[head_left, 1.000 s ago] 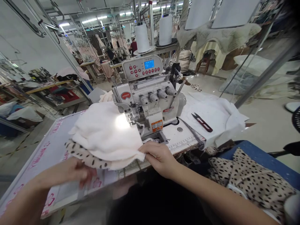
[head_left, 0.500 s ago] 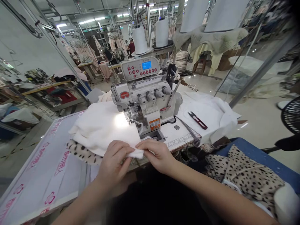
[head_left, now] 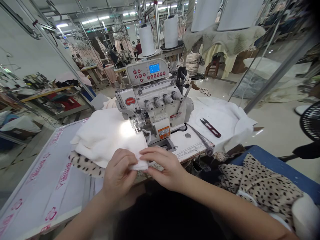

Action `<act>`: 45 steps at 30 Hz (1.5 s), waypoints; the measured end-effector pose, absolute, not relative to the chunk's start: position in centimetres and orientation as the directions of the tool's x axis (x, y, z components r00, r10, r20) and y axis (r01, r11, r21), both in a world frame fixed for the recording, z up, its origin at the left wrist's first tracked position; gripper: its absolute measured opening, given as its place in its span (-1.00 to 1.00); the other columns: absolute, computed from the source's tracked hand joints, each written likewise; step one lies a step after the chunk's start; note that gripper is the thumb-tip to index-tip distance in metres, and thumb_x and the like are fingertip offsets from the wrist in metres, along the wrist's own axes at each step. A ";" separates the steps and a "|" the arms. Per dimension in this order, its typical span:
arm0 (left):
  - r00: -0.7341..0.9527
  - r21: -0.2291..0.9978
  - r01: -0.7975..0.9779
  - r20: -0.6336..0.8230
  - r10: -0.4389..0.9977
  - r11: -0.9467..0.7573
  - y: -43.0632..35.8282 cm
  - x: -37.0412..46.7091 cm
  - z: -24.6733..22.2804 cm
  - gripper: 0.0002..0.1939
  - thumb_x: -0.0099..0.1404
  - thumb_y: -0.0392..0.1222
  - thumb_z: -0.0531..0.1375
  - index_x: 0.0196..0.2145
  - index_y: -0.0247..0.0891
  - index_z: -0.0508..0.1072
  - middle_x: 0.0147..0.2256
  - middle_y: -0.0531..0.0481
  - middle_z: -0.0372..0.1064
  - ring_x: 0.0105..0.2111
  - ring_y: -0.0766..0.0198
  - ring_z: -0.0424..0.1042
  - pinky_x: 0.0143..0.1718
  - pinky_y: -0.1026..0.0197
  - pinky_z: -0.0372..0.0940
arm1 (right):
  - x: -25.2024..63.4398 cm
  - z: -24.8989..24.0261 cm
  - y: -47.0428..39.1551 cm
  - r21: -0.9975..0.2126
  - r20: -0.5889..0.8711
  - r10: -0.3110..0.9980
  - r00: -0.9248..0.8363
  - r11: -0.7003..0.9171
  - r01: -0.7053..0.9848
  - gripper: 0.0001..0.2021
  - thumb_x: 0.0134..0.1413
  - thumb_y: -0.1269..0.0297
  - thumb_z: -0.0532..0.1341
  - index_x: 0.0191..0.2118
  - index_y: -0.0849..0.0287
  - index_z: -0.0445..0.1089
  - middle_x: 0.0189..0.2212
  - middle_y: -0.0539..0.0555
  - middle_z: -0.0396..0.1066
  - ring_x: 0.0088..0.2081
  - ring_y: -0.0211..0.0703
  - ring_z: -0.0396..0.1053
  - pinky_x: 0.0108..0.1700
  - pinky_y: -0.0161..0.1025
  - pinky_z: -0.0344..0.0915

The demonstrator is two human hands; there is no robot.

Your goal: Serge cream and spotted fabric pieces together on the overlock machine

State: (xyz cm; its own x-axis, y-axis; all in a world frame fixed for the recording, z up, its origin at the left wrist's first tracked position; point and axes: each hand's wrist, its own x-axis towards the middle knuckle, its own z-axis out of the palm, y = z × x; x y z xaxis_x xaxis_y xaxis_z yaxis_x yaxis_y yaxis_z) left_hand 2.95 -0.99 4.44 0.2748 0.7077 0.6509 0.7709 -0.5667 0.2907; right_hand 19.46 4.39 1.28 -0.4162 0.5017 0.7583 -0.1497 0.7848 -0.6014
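Observation:
White fleecy fabric [head_left: 100, 133] lies over the left side of the overlock sewing machine [head_left: 155, 103], lit near the needle. My left hand [head_left: 120, 171] pinches the fabric's near edge between thumb and fingers. Just right of it, my right hand [head_left: 166, 168] has its fingers at the corner of the same edge, thumb below and fingertips on top, a little parted. Spotted fabric [head_left: 86, 163] pokes out from beneath the white piece at the left. Part of the edge is hidden behind my fingers.
Thread snips [head_left: 210, 128] lie on white cloth [head_left: 225, 116] right of the machine. Spotted garment pieces [head_left: 262, 186] rest on a blue surface [head_left: 282, 166] at my right. A black fan [head_left: 311, 123] stands at the far right; thread cones [head_left: 147, 41] rise behind the machine.
The view has shifted slightly. My right thumb and fingers have spread somewhat at the fabric corner, while my left hand keeps its pinch with the edge a little lower and further left.

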 end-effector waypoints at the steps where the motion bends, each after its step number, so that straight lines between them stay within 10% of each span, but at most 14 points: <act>1: 0.280 0.288 0.768 0.653 0.704 -0.572 -0.9 3.0 4.4 -0.84 0.15 -0.50 0.07 -0.40 -0.28 0.26 -0.44 0.01 0.23 -0.36 0.32 0.22 -0.38 0.24 0.18 | 19.4 1.4 4.4 -0.605 0.757 0.507 -0.412 0.783 -0.146 -0.81 0.04 0.47 0.15 -0.17 0.24 0.35 -0.16 0.20 0.39 -0.10 -0.18 0.34 -0.04 -0.22 0.32; 10: 0.249 0.277 0.798 0.657 0.711 -0.535 -0.2 3.4 4.0 -0.80 0.13 -0.51 0.08 -0.46 -0.26 0.14 -0.47 0.03 0.17 -0.40 0.30 0.17 -0.41 0.23 0.12 | 19.4 1.5 4.8 -0.529 0.799 0.452 -0.397 0.842 -0.107 -0.84 0.10 0.51 0.05 -0.29 0.21 0.34 -0.30 0.12 0.44 -0.23 -0.22 0.38 -0.19 -0.26 0.36; 17: 0.315 -0.078 0.940 0.571 0.758 -0.332 0.2 -0.3 4.3 -0.58 0.14 -0.42 0.06 -0.01 -0.28 0.25 -0.05 -0.19 0.26 -0.05 0.02 0.20 -0.05 -0.03 0.12 | 19.9 1.3 5.2 -0.414 0.824 0.356 -0.440 0.909 -0.039 -0.86 0.10 0.51 0.05 -0.33 0.22 0.32 -0.35 0.10 0.46 -0.30 -0.23 0.39 -0.26 -0.31 0.36; 24: 0.396 -0.288 0.910 0.397 0.828 -0.297 -0.9 -0.7 4.2 -0.43 0.07 -0.50 -0.02 0.03 -0.19 0.30 0.06 -0.06 0.23 0.02 0.00 0.19 -0.18 0.02 0.11 | 20.2 0.6 5.3 -0.392 0.754 0.335 -0.565 0.920 0.022 -0.84 0.09 0.54 0.02 -0.33 0.23 0.30 -0.36 0.10 0.43 -0.29 -0.24 0.38 -0.26 -0.34 0.35; 38: 0.300 -0.256 0.940 0.310 0.902 -0.225 2.3 -0.9 5.7 -0.52 0.14 -0.51 -0.05 0.00 -0.26 0.29 -0.01 -0.04 0.30 -0.03 0.10 0.21 -0.24 0.09 0.04 | 18.5 0.6 8.9 -0.353 0.717 0.364 -0.595 0.925 0.140 -0.83 0.11 0.51 0.00 -0.35 0.20 0.30 -0.39 0.10 0.40 -0.29 -0.21 0.37 -0.27 -0.32 0.30; 45: 0.227 -0.233 0.956 0.199 0.953 -0.179 4.9 -1.3 7.3 -0.67 0.00 -0.58 -0.04 -0.38 -0.24 0.35 -0.16 -0.03 0.37 -0.14 0.12 0.28 -0.31 0.09 -0.02 | 17.3 1.2 10.5 -0.290 0.694 0.379 -0.612 0.925 0.245 -0.80 0.08 0.55 0.02 -0.36 0.21 0.35 -0.36 0.10 0.41 -0.30 -0.20 0.33 -0.28 -0.32 0.27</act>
State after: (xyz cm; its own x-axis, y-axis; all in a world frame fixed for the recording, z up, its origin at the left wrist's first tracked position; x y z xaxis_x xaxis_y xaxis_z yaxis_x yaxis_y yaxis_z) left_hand -1.27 4.89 7.29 0.2269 0.9533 0.1994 0.9559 -0.1787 -0.2332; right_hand 17.26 10.50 1.17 -0.6117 0.3792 0.6943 0.2447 0.9253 -0.2898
